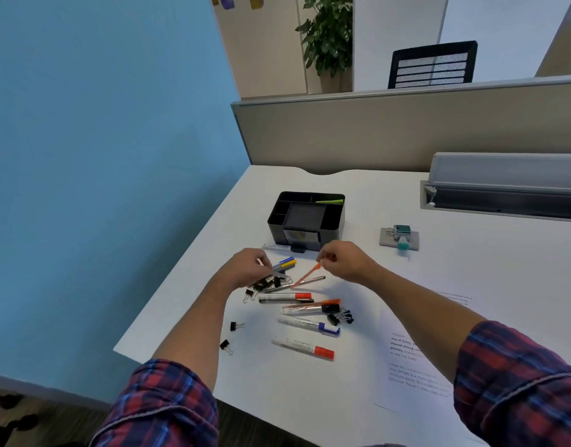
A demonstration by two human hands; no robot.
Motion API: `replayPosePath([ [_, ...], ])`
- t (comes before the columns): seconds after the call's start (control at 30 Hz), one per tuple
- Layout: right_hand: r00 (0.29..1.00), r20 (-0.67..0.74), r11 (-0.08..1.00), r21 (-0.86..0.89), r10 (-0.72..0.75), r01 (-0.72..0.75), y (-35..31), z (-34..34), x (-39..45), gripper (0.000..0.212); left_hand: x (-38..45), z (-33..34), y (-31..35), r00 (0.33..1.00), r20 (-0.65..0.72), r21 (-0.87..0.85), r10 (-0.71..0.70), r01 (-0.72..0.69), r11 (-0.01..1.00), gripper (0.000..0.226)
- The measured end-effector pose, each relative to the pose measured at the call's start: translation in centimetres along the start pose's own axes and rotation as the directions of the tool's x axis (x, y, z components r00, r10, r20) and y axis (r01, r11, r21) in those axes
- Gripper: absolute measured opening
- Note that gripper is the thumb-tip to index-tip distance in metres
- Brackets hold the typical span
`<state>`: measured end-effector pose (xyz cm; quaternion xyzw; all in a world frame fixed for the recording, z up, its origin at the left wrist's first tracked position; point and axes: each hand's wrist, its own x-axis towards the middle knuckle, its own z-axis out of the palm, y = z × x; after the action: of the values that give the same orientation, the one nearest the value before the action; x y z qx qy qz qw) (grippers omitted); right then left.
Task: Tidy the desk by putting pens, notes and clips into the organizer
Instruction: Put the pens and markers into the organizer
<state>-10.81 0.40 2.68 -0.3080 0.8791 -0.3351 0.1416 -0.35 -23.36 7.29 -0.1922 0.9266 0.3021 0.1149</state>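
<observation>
A black organizer [276, 221] with several compartments stands on the white desk [455, 269]; a green item [329, 201] lies in its back right slot. In front of it lie several markers and pens, among them a red-capped marker [303, 347] and a blue-capped one [308, 325], plus scattered black binder clips [340, 316]. My right hand [345, 259] pinches the top of a thin orange pen [305, 275], tilted with its tip near the desk. My left hand [248, 266] is closed over a bundle of pens [285, 264] with blue and yellow caps, above a heap of clips [266, 282].
A printed sheet [416, 366] lies under my right forearm. A grey pad with a teal device [400, 237] sits right of the organizer. A grey cable tray [503, 188] runs along the back right, a beige partition [406, 130] behind. The desk's left edge drops beside a blue wall.
</observation>
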Motion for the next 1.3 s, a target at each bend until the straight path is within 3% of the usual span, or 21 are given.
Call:
replayPosePath([
  [0.1,0.995,-0.101,0.980,0.194,-0.016,0.035,-1.0,-1.0,-0.4,0.012,0.5,-0.7,0.1,0.992,-0.123,-0.090,0.022,-0.033,0.995,0.008],
  [0.2,0.988,-0.110,0.920,0.363,-0.113,0.145,-2.9,-1.3,-1.3,0.013,1.0,-1.0,-0.1,0.980,-0.197,-0.171,0.007,-0.041,0.984,0.005],
  [0.3,0.969,-0.045,0.868,0.437,-0.243,0.238,-4.9,-0.7,-2.1,0.012,1.3,-0.8,-0.5,0.975,-0.222,-0.189,-0.004,-0.039,0.981,0.005],
  [0.37,0.948,0.079,0.845,0.479,-0.310,0.237,-5.9,0.1,-2.4,0.011,1.4,-0.5,-0.6,0.979,-0.205,-0.205,-0.005,-0.038,0.978,0.005],
  [0.5,0.882,0.310,0.890,0.402,-0.354,0.216,-6.2,2.4,-2.6,0.018,1.5,0.2,-0.7,0.982,-0.188,-0.219,-0.010,-0.032,0.975,0.005],
  [0.6,0.866,0.363,0.928,0.272,-0.345,0.256,-5.6,3.4,-2.6,0.015,1.6,0.3,-0.6,0.982,-0.188,-0.212,-0.005,-0.035,0.977,0.008],
  [0.87,0.909,0.232,0.938,0.084,-0.346,0.336,-5.3,1.2,-1.0,0.017,2.1,-0.2,-0.6,0.964,-0.266,-0.260,-0.009,-0.063,0.964,0.017],
  [1.3,0.950,0.007,0.941,0.138,-0.313,0.309,-5.3,-1.3,1.7,0.017,4.3,-0.7,0.0,0.916,-0.393,-0.297,0.077,-0.206,0.932,0.007],
])
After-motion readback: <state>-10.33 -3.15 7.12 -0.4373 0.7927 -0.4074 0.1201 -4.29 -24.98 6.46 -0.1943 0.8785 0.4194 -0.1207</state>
